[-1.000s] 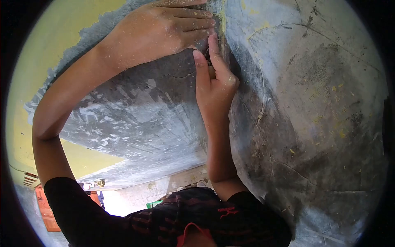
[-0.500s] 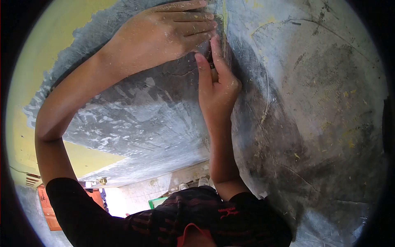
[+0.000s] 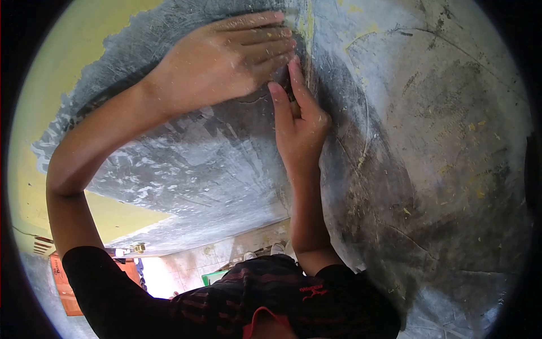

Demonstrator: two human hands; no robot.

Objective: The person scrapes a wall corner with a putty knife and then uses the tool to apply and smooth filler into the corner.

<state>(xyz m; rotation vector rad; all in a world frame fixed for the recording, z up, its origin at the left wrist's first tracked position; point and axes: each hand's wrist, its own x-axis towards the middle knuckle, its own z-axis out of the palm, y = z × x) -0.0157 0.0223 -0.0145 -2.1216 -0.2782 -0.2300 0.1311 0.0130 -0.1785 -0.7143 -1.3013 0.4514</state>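
My left hand (image 3: 223,65) lies with its fingers stretched out side by side, by the wall corner (image 3: 309,34), where a thin line of yellow paint runs. Just below its fingertips, my right hand (image 3: 302,121) is closed, thumb and forefinger pointing up. It grips what looks like a scraper (image 3: 294,108); only a bit of tan handle and a dark edge show, the rest being hidden by both hands. Pale flecks dot both hands. Around them is the bare grey wall (image 3: 186,164), with its paint stripped off.
Yellow paint (image 3: 124,217) borders the grey patch on the left. The right-hand wall (image 3: 440,141) is grey, cracked and stained, with yellow flecks. Far below are a tiled floor (image 3: 197,257), a green object (image 3: 214,277), pale shoes (image 3: 276,248) and an orange-brown cabinet-like object (image 3: 65,288).
Both hands have shifted slightly down the frame together, along the corner toward my body. Their grip and position against each other look nearly the same.
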